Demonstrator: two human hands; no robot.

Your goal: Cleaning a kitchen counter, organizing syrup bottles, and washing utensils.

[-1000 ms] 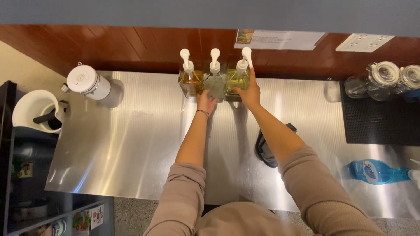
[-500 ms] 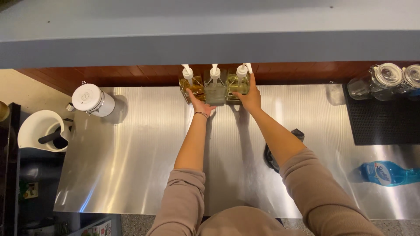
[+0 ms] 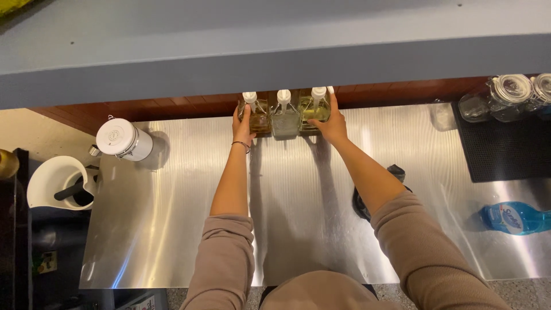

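Observation:
Three glass pump bottles with white pumps stand in a row at the back of a steel counter point(image 3: 183, 212). My left hand point(image 3: 243, 127) rests against the left bottle point(image 3: 256, 115), which holds amber liquid. My right hand point(image 3: 332, 126) is on the right bottle point(image 3: 313, 109), also yellowish. The middle bottle point(image 3: 284, 117) looks paler and stands between my hands, touched by neither as far as I can see. Both arms wear tan sleeves.
A white lidded canister point(image 3: 121, 139) stands at the back left, a white pitcher point(image 3: 54, 182) off the counter's left edge. Glass jars point(image 3: 505, 95) sit on a black mat point(image 3: 505, 143) at right. A blue bottle point(image 3: 513, 218) lies at the right; a dark object point(image 3: 396, 172) sits under my right arm. A grey shelf point(image 3: 275, 51) overhangs the bottles.
The view has tilted so the grey shelf fills more of the top. My left hand moved from the middle bottle to the left one; my right hand stays on the right bottle.

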